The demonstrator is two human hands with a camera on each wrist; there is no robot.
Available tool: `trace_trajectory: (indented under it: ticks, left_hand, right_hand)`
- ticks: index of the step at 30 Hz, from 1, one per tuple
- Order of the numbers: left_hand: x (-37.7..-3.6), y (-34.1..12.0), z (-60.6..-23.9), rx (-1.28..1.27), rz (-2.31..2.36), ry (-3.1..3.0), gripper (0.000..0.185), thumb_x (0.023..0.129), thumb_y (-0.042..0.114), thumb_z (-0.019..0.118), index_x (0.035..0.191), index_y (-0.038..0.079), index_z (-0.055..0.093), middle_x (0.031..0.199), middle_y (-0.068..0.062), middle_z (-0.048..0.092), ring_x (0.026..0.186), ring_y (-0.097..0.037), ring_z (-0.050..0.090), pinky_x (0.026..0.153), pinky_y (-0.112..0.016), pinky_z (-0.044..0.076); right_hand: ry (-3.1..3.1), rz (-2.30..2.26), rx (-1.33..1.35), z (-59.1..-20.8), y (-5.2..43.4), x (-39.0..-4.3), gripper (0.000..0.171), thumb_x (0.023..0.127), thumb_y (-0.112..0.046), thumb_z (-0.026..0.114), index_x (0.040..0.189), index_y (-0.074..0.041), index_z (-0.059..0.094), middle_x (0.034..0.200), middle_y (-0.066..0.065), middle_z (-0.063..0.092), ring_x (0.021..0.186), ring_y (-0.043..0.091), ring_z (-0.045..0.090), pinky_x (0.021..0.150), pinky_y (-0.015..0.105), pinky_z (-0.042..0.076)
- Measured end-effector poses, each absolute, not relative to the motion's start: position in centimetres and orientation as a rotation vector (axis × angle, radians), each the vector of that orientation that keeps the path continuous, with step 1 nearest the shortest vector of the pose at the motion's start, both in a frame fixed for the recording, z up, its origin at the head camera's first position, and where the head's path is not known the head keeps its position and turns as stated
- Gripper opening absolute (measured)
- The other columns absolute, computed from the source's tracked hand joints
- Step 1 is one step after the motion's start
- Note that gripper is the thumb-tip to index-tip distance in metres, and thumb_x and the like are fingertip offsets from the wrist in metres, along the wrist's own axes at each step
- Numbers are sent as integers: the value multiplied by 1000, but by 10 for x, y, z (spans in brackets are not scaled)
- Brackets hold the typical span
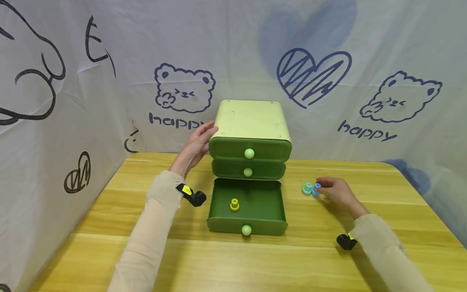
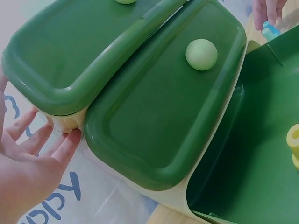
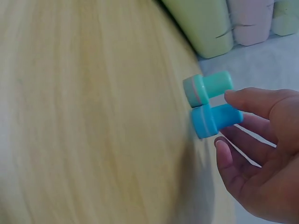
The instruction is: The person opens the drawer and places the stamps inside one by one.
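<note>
A small drawer cabinet (image 1: 251, 119) with a pale yellow body and green drawers stands mid-table. My left hand (image 1: 197, 144) rests its fingers on the cabinet's left side; the left wrist view shows them extended against the wall. The bottom drawer (image 1: 262, 225) is pulled out and holds a yellow stepped plastic piece (image 1: 234, 205) with a hollow top. Right of the cabinet, a blue piece (image 3: 208, 121) and a mint-green piece (image 3: 198, 91), each wide-based with a narrow stem, stand touching. My right hand (image 3: 271, 149) is spread around the blue stem, its thumb apart from it.
The middle drawer (image 1: 230, 169) and top drawer (image 1: 230, 149) are closed, each with a round light-green knob. The wooden table (image 1: 313, 259) meets a white cloth backdrop (image 1: 233, 48) with bear and heart drawings at the back and left.
</note>
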State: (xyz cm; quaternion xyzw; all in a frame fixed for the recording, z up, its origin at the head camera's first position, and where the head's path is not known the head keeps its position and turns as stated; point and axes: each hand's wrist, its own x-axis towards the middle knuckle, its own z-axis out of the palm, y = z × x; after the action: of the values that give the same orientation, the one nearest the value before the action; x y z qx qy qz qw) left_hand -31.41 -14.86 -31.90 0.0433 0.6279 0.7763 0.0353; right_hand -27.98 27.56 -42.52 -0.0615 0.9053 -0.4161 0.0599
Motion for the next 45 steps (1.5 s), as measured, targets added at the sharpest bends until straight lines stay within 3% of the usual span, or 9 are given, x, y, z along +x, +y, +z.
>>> trace_trajectory:
  ticks: [19, 29, 45]
  left_hand:
    - [-313, -149, -322, 117, 2379, 1954, 63, 97, 26, 58, 151, 9, 31, 152, -8, 32, 133, -27, 38, 104, -34, 42]
    - [-316, -149, -324, 138, 2383, 1970, 62, 96, 26, 58, 150, 9, 33, 152, -7, 33, 131, -28, 40, 102, -34, 43]
    - [-314, -149, -325, 152, 2397, 1983, 60, 96, 26, 57, 149, 9, 35, 150, -8, 35, 130, -27, 41, 102, -35, 43]
  right_hand:
    - [2821, -1099, -259, -432, 282, -286, 39, 90, -16, 70, 117, 11, 63, 108, 23, 66, 94, 31, 62, 73, 35, 54]
    - [2811, -968, -393, -401, 283, -311, 39, 91, -16, 68, 118, 12, 61, 111, 25, 65, 101, 39, 60, 85, 51, 52]
    - [2631, -1012, -565, -382, 246, -337, 35, 86, -24, 75, 110, 2, 70, 106, 12, 70, 101, 29, 61, 93, 50, 48]
